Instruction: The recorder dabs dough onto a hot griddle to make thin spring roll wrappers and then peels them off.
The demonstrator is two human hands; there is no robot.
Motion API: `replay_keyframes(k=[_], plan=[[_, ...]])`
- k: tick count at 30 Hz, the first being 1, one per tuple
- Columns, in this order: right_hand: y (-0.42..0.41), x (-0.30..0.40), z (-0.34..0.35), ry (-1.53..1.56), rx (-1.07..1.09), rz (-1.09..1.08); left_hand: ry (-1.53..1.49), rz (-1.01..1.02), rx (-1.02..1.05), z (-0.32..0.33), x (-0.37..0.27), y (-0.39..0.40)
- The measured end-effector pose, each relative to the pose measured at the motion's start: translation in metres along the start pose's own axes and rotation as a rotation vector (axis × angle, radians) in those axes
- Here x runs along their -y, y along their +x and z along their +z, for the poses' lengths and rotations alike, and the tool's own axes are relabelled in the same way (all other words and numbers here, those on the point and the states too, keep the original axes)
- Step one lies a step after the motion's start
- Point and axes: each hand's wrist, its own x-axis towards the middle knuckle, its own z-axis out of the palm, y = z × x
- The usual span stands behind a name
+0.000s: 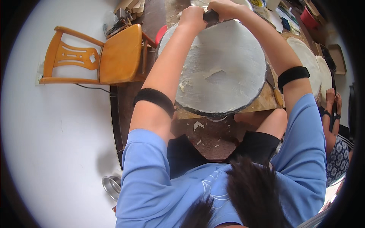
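A large round griddle lies before me, its flat grey top smeared with a thin whitish film and a dark bare patch near the middle. Both of my arms reach over it to the far rim. My left hand is closed around a dark-handled tool, probably a scraper. On the same tool, just to the right, sits my right hand. The tool's working edge is mostly hidden by my hands. Pale crumbs of dough cling to the griddle's left side.
A wooden chair stands at left. On the right lie large round pale sheets, with a wooden-handled tool at the table edge. Another person's hands are at far right. Pale scraps lie on the floor.
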Motion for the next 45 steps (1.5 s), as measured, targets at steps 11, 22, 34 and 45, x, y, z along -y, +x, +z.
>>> replay_keyframes(k=[11,22,34,45], plan=[[-0.068,-0.054,0.037,-0.199,-0.068,-0.143,-0.141,0.165,0.062,0.012,-0.066,-0.023],[-0.221,-0.005,0.077,-0.286,-0.221,-0.153,-0.239,0.574,0.130,0.009,-0.129,-0.119],[-0.226,0.020,0.070,-0.055,-0.295,-0.290,-0.148,0.384,0.000,-0.011,-0.129,-0.186],[-0.104,0.010,0.071,-0.096,-0.357,-0.306,-0.087,0.177,-0.040,-0.017,-0.061,-0.124]])
